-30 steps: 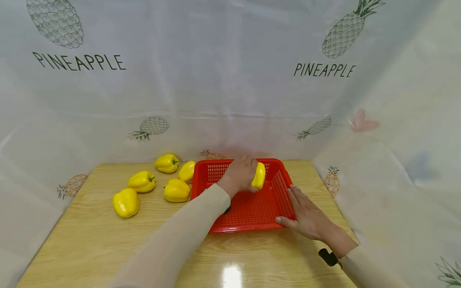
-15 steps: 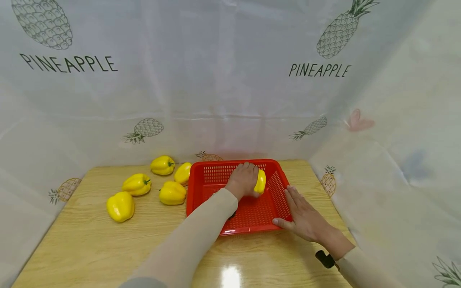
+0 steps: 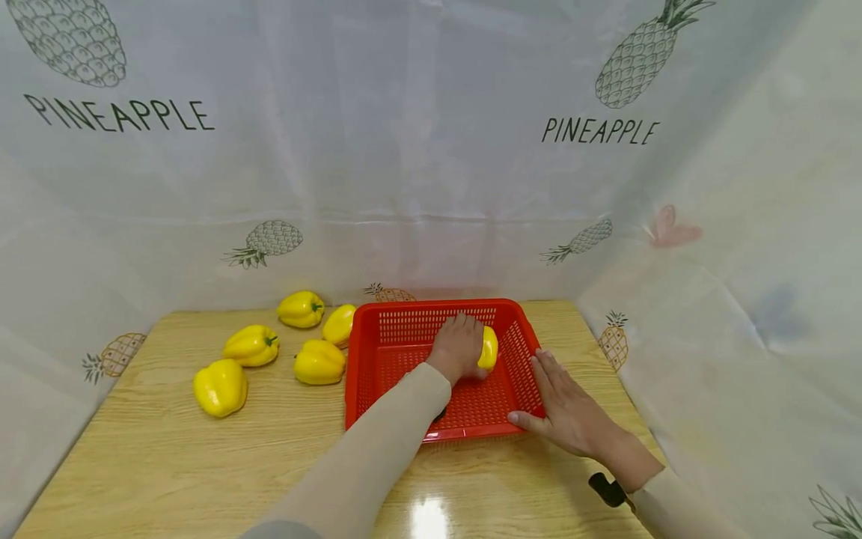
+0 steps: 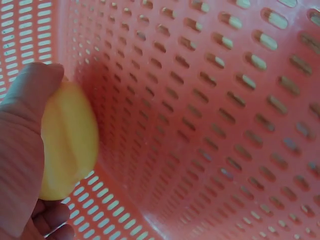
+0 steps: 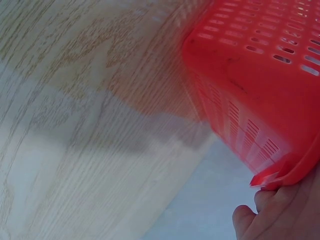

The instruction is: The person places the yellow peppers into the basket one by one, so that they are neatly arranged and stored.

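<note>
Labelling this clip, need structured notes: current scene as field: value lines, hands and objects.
left hand: grips a glossy yellow bell pepper inside a red perforated plastic basket
right hand: fingers extended, against the basket's right side
surface: light wood-grain tabletop, under the basket
loose items: five more yellow bell peppers, on the tabletop left of the basket
backdrop: whitish sheet printed with pineapples
unclear: whether the held pepper touches the basket floor

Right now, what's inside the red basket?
One yellow pepper shows inside the red basket, held by the left hand. That hand and its sleeve cover part of the basket, so anything right beneath them can't be seen.
</note>
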Motion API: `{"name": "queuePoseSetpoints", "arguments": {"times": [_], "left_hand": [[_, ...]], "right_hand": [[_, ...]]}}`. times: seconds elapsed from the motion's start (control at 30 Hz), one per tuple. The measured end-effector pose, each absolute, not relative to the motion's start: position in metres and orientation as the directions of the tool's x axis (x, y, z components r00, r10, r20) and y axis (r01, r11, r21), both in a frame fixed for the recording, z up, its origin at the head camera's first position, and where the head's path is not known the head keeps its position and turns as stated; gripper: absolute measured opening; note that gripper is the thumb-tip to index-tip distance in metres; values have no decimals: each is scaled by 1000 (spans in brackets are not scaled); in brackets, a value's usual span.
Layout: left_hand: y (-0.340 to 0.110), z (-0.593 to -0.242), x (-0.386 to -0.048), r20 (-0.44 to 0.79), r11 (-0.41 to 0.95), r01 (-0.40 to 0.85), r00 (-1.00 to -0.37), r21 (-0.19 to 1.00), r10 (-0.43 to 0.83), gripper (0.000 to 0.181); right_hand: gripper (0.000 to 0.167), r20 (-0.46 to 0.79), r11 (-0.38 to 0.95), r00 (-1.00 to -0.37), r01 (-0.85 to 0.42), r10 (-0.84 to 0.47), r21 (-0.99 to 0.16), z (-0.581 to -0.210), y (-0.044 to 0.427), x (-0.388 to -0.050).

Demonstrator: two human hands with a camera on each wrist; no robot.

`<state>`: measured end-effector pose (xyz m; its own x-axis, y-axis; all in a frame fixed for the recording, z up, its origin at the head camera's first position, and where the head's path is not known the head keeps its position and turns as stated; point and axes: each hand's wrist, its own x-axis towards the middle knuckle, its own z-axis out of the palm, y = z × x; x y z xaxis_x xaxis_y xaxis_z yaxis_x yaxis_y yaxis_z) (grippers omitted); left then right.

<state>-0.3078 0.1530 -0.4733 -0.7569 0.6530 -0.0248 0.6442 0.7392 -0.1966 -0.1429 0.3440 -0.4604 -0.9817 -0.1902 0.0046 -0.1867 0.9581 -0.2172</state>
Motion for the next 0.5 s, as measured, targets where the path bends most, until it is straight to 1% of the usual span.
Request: {"name": "queuePoseSetpoints", "arguments": {"times": [0.23, 0.5], "left_hand": [[158, -478, -312, -41, 747, 638, -765, -187, 643, 96], [157, -477, -308, -12, 752, 631, -767, -188, 641, 97]], "right_hand": [[109, 27, 958, -979, -202, -201, -204, -458, 343, -141], [109, 28, 958, -980, -200, -199, -207, -458, 343, -141]]}}
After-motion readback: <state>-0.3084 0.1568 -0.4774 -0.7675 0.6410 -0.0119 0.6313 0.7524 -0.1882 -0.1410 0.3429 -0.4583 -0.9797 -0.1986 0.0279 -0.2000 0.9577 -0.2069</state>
